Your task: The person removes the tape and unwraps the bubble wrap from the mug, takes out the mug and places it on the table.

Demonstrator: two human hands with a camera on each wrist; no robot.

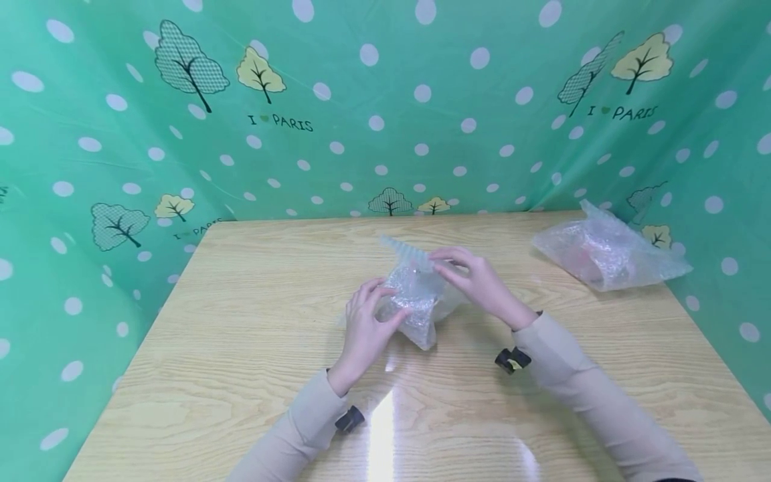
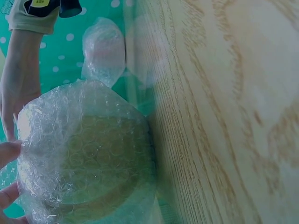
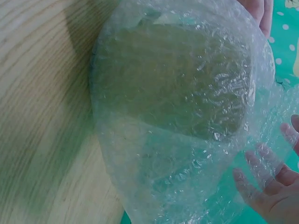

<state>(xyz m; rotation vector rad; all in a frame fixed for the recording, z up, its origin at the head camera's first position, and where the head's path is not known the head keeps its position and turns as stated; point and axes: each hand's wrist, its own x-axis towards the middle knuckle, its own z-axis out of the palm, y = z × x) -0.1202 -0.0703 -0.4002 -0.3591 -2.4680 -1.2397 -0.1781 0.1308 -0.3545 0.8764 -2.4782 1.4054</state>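
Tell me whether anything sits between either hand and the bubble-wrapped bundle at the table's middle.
Nothing visible does. The left hand and the right hand both already hold the bubble-wrapped bundle directly; the second bundle lies well apart.
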